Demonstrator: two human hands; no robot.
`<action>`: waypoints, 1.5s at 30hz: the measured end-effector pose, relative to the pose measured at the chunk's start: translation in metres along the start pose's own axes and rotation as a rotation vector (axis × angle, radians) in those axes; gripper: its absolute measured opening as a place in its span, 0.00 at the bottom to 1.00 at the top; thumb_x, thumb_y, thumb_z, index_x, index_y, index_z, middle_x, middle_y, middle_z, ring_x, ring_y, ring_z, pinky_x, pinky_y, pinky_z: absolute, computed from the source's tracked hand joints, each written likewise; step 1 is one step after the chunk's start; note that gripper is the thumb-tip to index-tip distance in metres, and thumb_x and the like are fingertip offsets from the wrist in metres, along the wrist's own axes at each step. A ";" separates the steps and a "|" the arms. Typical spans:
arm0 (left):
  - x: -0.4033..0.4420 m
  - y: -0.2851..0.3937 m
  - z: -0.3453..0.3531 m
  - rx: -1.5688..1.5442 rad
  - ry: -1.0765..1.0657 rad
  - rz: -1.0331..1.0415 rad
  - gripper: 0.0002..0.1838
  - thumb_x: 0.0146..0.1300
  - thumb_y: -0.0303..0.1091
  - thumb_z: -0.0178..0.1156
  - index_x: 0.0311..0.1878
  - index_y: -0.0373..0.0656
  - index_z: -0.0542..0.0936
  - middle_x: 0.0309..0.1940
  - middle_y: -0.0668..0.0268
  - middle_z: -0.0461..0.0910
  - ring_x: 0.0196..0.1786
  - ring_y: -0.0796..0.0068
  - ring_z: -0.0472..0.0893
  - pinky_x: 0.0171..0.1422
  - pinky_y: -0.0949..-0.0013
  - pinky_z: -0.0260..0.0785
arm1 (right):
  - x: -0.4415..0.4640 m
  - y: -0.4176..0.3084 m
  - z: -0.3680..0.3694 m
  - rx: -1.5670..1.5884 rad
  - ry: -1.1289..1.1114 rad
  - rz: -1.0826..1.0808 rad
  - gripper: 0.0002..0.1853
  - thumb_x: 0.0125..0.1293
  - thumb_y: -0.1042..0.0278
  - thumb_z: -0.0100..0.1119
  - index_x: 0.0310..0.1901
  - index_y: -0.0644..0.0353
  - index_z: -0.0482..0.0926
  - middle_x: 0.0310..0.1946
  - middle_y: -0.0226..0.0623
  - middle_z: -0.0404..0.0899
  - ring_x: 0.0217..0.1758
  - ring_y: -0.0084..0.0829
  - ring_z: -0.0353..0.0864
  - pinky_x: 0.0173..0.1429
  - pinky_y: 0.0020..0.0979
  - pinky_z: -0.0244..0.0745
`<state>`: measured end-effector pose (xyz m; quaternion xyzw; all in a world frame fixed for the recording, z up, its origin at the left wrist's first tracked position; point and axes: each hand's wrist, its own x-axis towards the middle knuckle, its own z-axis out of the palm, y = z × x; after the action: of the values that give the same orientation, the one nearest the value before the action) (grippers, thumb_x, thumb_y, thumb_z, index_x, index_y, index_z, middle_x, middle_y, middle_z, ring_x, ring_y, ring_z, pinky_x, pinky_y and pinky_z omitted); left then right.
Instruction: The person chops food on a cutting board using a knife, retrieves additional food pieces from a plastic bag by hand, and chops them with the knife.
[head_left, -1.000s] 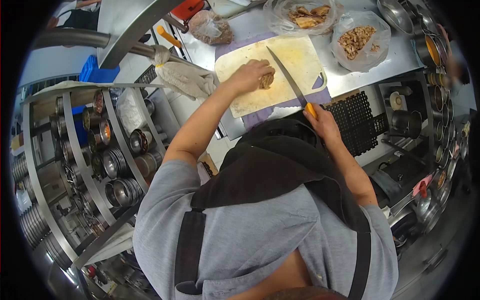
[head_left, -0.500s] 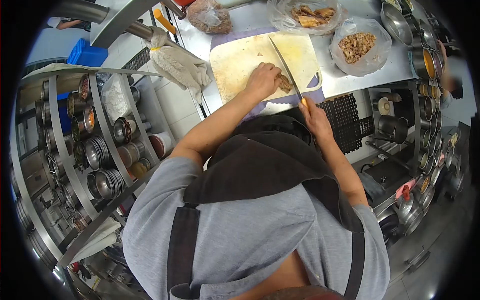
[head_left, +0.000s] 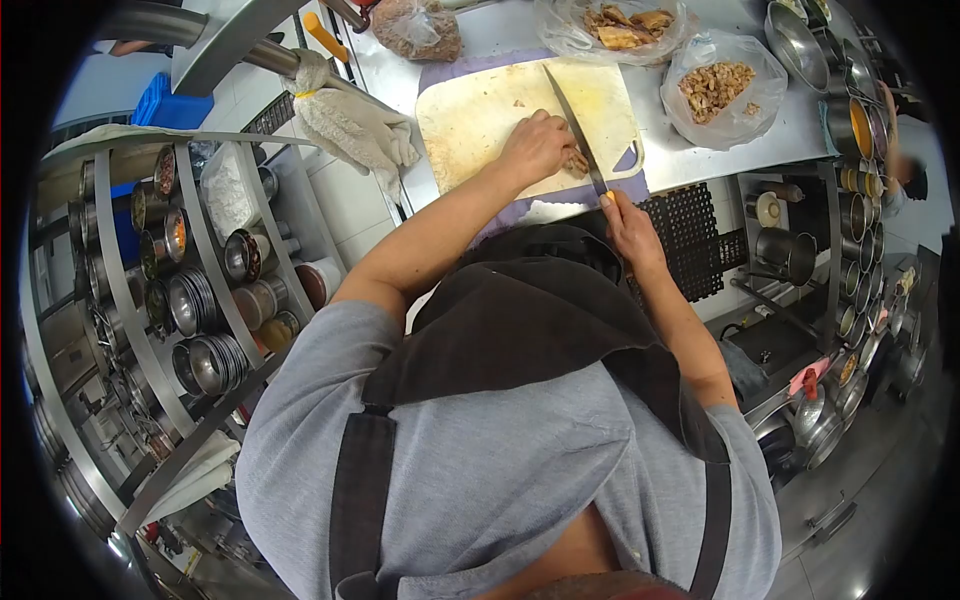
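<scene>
A long knife [head_left: 575, 122] with a yellow-orange handle is gripped in my right hand [head_left: 633, 234], near the front edge of the cutting board [head_left: 470, 130]. Its blade points away from me across the board. Just left of the blade, my left hand [head_left: 540, 147] curls its fingers over a small piece of brown meat [head_left: 576, 162], pressing it to the board. Part of that meat is hidden under the fingers. A tiny brown scrap lies farther back on the board.
Behind the board is a plastic bag of larger brown pieces [head_left: 628, 28]. To its right sits a bag of chopped pieces [head_left: 715, 92]; at back left, a tied bag of brown food [head_left: 420, 32]. A towel [head_left: 345, 125] hangs left. Metal bowls [head_left: 797, 48] stand right.
My left hand has shifted slightly right along with the meat, staying close to the blade. The knife has moved a little, still in my right hand.
</scene>
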<state>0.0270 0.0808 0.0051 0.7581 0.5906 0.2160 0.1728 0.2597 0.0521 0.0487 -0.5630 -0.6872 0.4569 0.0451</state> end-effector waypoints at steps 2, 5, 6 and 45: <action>0.007 -0.002 -0.006 -0.029 -0.059 -0.014 0.08 0.56 0.36 0.65 0.37 0.47 0.87 0.38 0.64 0.83 0.46 0.58 0.78 0.52 0.59 0.73 | -0.003 -0.005 -0.003 0.077 -0.059 0.084 0.21 0.76 0.50 0.47 0.54 0.60 0.75 0.19 0.42 0.76 0.20 0.37 0.78 0.29 0.38 0.73; 0.013 0.001 -0.007 -0.025 -0.155 -0.060 0.08 0.58 0.37 0.65 0.37 0.44 0.86 0.37 0.61 0.84 0.46 0.56 0.79 0.52 0.58 0.73 | -0.003 -0.003 -0.001 0.205 -0.012 0.115 0.20 0.76 0.50 0.46 0.52 0.60 0.76 0.17 0.37 0.73 0.15 0.29 0.73 0.23 0.34 0.69; 0.014 0.004 -0.006 0.005 -0.193 -0.096 0.09 0.58 0.37 0.65 0.38 0.43 0.86 0.36 0.59 0.84 0.46 0.55 0.79 0.53 0.57 0.73 | -0.002 0.001 -0.001 0.252 0.025 0.131 0.20 0.76 0.49 0.46 0.51 0.59 0.77 0.17 0.36 0.73 0.14 0.29 0.73 0.22 0.33 0.68; -0.027 -0.048 -0.056 -0.376 0.229 -0.619 0.10 0.63 0.37 0.64 0.42 0.42 0.85 0.32 0.60 0.86 0.34 0.69 0.85 0.43 0.68 0.77 | 0.007 -0.012 0.012 -0.114 0.014 -0.082 0.22 0.76 0.47 0.44 0.55 0.57 0.74 0.42 0.61 0.80 0.50 0.63 0.77 0.52 0.55 0.71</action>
<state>-0.0479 0.0665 0.0247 0.4698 0.7572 0.3417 0.2987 0.2407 0.0516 0.0466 -0.5392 -0.7343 0.4107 0.0366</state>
